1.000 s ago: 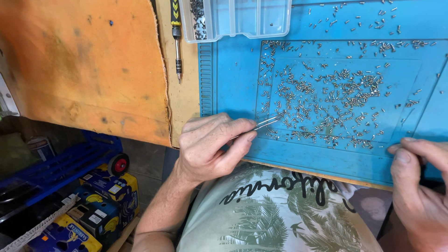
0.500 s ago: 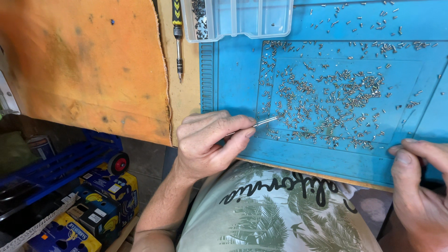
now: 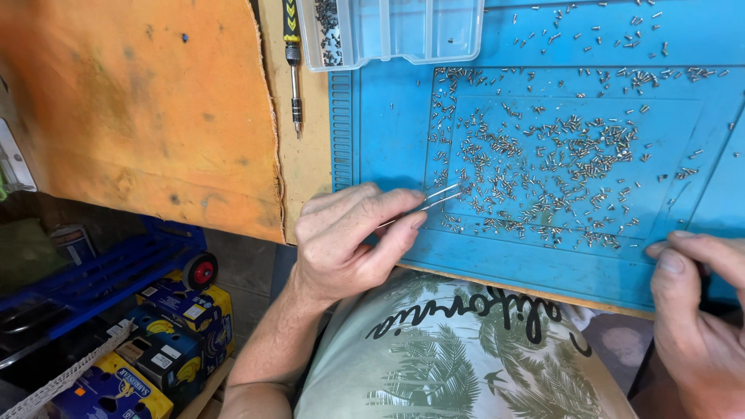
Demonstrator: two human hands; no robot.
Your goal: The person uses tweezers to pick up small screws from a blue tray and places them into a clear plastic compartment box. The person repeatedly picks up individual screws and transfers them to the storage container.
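My left hand (image 3: 349, 237) pinches a pair of metal tweezers (image 3: 438, 196), whose tips are slightly apart and point at the left edge of a spread of several small silver screws (image 3: 543, 167). The screws lie scattered over a blue work mat (image 3: 388, 124). My right hand (image 3: 694, 310) rests at the mat's near right edge with fingers curled; I cannot tell whether it holds anything.
A clear plastic compartment box (image 3: 392, 29) with small dark screws in its left cell sits at the mat's far edge. A yellow-and-black screwdriver (image 3: 292, 62) lies left of it. An orange sheet (image 3: 140, 109) covers the bench at left. Blue crate and boxes (image 3: 147, 341) sit on the floor.
The tweezer tips closed half a second ago and have parted again; my left hand shifted very slightly. The right hand stays put.
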